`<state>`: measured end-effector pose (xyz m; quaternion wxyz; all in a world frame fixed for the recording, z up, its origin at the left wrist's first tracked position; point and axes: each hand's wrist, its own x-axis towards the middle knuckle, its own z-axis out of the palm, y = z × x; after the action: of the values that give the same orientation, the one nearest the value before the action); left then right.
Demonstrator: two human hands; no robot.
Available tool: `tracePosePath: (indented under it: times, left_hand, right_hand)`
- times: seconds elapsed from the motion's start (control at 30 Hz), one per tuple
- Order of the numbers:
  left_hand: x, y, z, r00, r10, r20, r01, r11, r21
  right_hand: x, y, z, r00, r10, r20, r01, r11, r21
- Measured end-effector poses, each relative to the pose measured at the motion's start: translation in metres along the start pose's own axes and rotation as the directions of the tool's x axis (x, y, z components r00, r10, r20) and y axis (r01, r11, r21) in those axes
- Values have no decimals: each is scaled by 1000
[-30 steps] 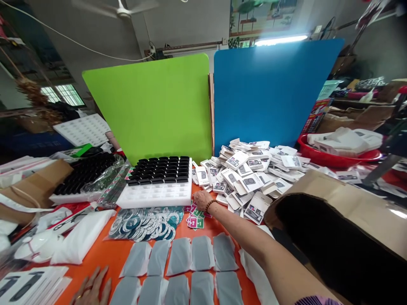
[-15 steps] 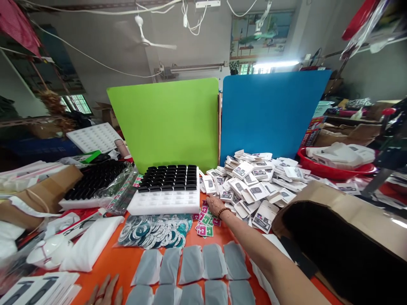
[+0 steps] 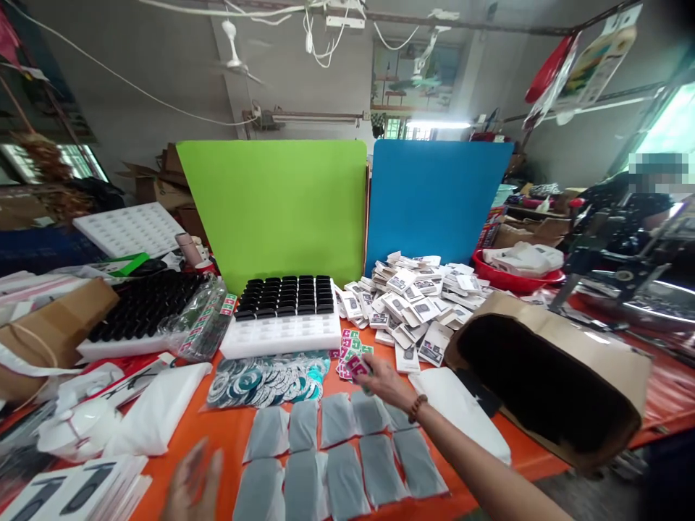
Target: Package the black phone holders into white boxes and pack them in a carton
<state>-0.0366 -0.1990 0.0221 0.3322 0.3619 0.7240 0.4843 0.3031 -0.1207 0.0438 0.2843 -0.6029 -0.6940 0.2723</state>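
Orange counter (image 3: 217, 434), green and blue boards at far edge. Right hand (image 3: 380, 380) mid-counter, grip pinched on pink sachet (image 3: 357, 365), just off sachet pile (image 3: 350, 347) beside foam tray (image 3: 282, 336). Left hand (image 3: 192, 485) at near edge, blurred, grip impossible to tell. Grey pouches (image 3: 331, 452) between hands.
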Motion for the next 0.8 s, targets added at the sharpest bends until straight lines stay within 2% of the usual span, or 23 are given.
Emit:
tracePosePath:
  times: [0.07,0.1,0.17,0.2,0.27,0.3,0.37,0.43,0.5,0.57,0.63,0.7,0.8]
  left_hand:
    - [-27,14,27,988,0,156,14,996,-92]
    - [-42,21,41,943,-48,328,124,969,-212]
    - [-69,32,69,827,-124,549,378,845,-379]
    - [-80,37,81,782,-171,599,484,773,-411]
    - [-94,44,97,711,-148,687,602,633,-487]
    - [-97,46,103,705,-152,693,629,586,-511]
    - [-99,45,109,721,-189,667,642,544,-540]
    - [-98,41,111,735,-240,634,640,555,-532]
    - [-96,37,112,719,-250,648,653,561,-508]
    - [-93,34,113,664,-244,707,697,542,-469]
    - [-90,34,115,580,-275,767,767,500,-401]
    - [-86,36,118,506,-318,802,824,452,-340]
    - [-85,39,122,442,-329,834,870,383,-310]
  right_hand:
    - [-28,-26,18,998,-69,-12,70,993,94]
    - [-40,-38,28,994,-109,-23,111,989,102]
    - [-58,-60,44,980,-188,-63,191,980,45]
    - [-64,-69,51,974,-211,-81,212,977,1]
    - [-74,-79,63,972,-211,-103,202,975,-92]
    - [-78,-82,68,976,-193,-100,179,975,-132]
    - [-87,-80,75,984,-163,-68,148,971,-188]
    - [-96,-71,81,981,-192,-29,182,962,-204]
    - [-106,-61,81,965,-260,-16,253,951,-178]
    - [-115,-52,76,950,-310,-16,307,945,-113]
    - [-120,-48,65,950,-311,23,311,950,-12]
    - [-121,-47,53,955,-286,72,278,955,106]
    - [-120,-45,41,975,-210,70,186,950,252]
